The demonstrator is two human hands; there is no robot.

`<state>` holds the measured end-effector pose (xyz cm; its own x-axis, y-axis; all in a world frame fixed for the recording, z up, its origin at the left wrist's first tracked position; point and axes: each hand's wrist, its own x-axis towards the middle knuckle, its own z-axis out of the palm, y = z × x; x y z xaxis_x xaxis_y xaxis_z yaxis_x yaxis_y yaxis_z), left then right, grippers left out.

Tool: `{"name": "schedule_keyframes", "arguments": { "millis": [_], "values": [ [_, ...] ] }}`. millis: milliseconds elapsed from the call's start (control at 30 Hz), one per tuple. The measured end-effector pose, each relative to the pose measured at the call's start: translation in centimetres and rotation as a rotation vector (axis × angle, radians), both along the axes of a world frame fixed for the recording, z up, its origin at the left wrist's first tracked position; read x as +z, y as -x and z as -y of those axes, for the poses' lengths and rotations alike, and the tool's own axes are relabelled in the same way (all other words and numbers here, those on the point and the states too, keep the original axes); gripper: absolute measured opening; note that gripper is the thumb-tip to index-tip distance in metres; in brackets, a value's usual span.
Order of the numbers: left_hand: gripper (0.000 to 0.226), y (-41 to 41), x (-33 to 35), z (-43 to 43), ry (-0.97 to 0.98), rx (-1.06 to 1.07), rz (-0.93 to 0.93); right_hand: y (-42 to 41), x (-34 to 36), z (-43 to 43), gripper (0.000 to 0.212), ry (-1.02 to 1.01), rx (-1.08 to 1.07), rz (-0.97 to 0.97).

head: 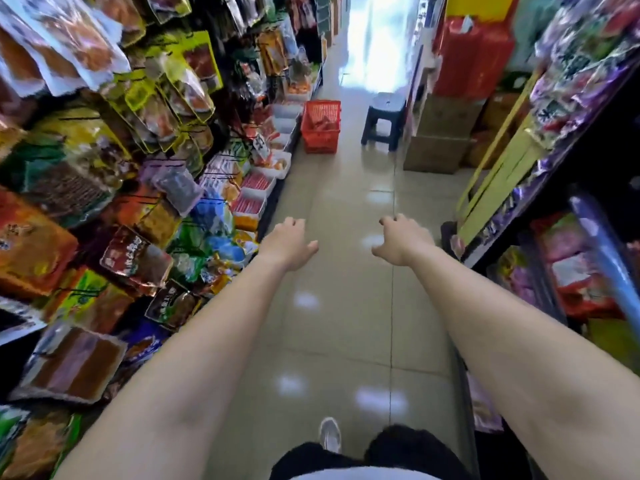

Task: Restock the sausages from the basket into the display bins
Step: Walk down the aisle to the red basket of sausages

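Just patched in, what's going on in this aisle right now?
A person stands in a shop aisle with both arms stretched forward. The left hand and the right hand hold nothing, with the fingers loosely curled. The red basket sits on the floor further down the aisle, beside the row of white bins along the left shelf. A dark stool stands to its right. Neither hand is near the basket or the bins yet.

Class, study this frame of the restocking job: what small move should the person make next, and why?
Probably a step forward down the aisle towards the basket. The left hand and right hand are held out empty, fingers loosely curled. The basket stands on the floor far ahead, beside the white bins, seemingly beyond reach from here.
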<state>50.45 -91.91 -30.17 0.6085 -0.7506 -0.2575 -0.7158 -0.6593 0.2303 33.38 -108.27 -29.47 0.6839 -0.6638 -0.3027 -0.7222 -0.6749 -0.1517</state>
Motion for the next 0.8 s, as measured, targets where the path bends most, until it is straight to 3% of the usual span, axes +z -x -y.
{"name": "schedule_keyframes", "arguments": {
  "millis": [467, 800],
  "values": [
    [0.064, -18.9, -2.0, 32.2, -0.097, -0.024, -0.02, -17.3, -2.5, 32.4, 0.064, -0.03, -0.075, -0.035],
    [0.065, -33.6, -1.4, 52.7, -0.031, 0.029, -0.047, -32.8, -1.6, 54.3, 0.065, -0.015, -0.007, -0.057]
  ]
}}
